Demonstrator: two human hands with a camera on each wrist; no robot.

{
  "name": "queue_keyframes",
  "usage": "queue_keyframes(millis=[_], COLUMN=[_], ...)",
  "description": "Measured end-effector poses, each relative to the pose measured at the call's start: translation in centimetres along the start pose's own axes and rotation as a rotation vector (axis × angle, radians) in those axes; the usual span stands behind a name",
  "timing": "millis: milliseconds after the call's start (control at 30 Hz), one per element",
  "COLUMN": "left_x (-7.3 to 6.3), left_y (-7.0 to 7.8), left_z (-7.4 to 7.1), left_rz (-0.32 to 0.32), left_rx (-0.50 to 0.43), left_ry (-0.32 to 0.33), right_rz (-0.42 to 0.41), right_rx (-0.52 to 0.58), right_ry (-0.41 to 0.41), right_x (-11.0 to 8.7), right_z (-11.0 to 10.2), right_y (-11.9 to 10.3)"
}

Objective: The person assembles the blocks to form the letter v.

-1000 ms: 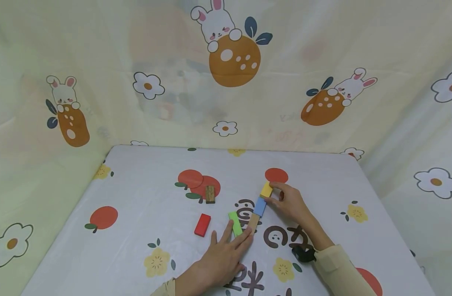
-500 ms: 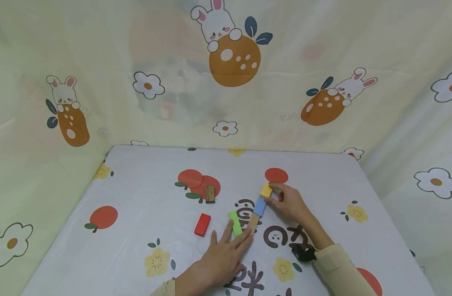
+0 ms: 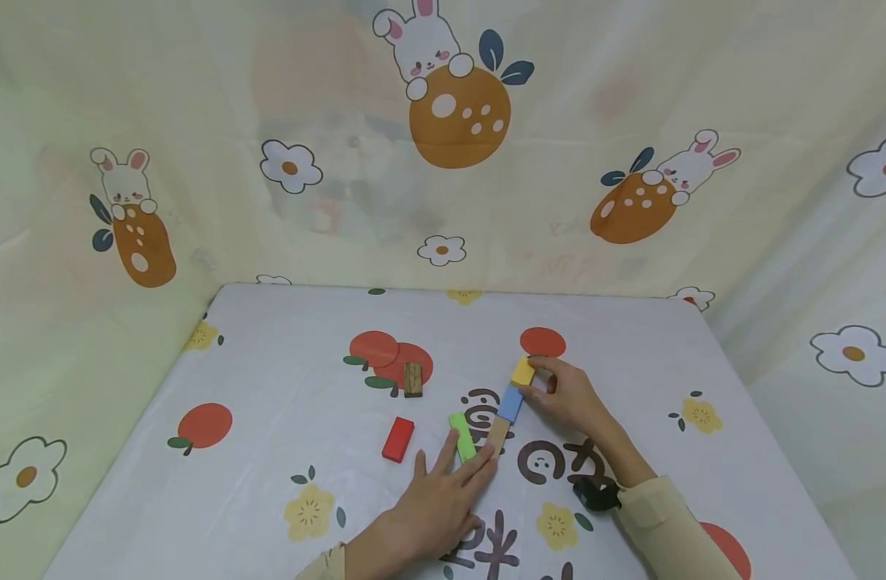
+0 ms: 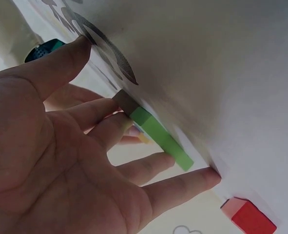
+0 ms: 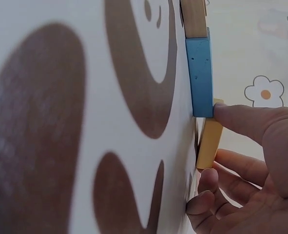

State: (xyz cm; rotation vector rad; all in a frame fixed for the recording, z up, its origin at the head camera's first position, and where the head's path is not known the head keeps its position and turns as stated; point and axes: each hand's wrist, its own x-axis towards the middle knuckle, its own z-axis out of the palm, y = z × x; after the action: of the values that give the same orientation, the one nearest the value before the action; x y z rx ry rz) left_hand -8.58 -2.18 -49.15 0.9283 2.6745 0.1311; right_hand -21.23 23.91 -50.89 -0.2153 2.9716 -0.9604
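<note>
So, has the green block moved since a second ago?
No. In the head view, the green block keeps its place against the red fruit printed on the tablecloth at picture left.

I am holding my left hand (image 4: 85,156) with fingers spread, the index tip resting at the wood block (image 4: 126,102) and the next two fingers lying against the green block (image 4: 161,136) just beside it. My little finger is touching the cloth (image 4: 241,107) near the red block (image 4: 254,218). Between my fingers, a yellow bit (image 4: 144,138) is showing, blurred; beyond my thumb, a sleeve (image 4: 6,31).
</note>
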Motion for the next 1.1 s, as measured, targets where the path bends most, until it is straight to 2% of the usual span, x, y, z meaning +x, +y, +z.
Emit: queue_keyframes(millis=[433, 1100], left_x=[0.14, 0.11], left_y=[0.07, 0.23], left_z=[-0.06, -0.33], left_rz=[-0.011, -0.012], left_rx=[0.011, 0.026], left_ry=[-0.014, -0.02], right_rz=[-0.021, -0.005], right_rx=[-0.007, 0.003], right_ry=[0.019, 0.006], right_x=[0.09, -0.09], right_z=[0.11, -0.08], right_y=[0.19, 0.01])
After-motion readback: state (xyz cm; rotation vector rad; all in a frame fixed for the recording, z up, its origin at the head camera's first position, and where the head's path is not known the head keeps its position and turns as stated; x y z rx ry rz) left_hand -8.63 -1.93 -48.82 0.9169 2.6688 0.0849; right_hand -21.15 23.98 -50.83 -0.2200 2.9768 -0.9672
